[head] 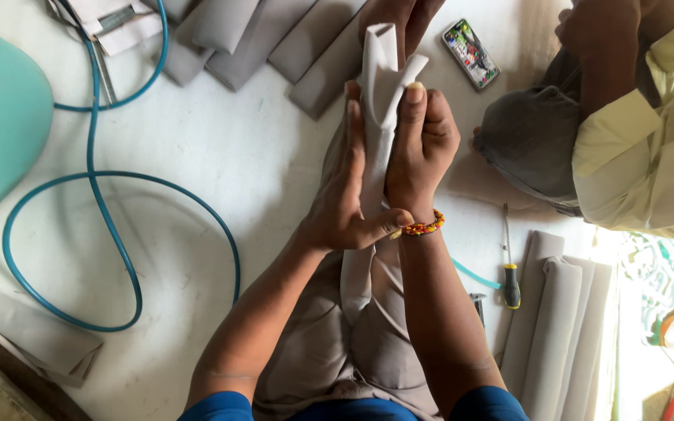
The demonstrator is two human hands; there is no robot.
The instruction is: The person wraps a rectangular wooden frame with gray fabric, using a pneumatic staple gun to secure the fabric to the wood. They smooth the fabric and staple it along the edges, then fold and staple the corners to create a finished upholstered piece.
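Your right hand (423, 144) is clamped around a pale grey fabric strip (380, 86) held upright at centre frame, thumb pressed high on its fold. Your left hand (345, 195) lies flat and open against the strip's left side, its thumb hooked under your right wrist. The strip's lower end hangs down over your lap.

Judgement: keep the flat palm square to the fold so the crease runs straight, and keep the right grip firm near the top.

Open floor lies left of centre, bounded by the looping teal hose (103, 210). Ahead, folded grey pieces (274, 39) and a phone (470, 53) sit close. To the right, a co-worker's sleeve (641, 148), a screwdriver (510, 265) and stacked grey rolls (559, 312) narrow the room.
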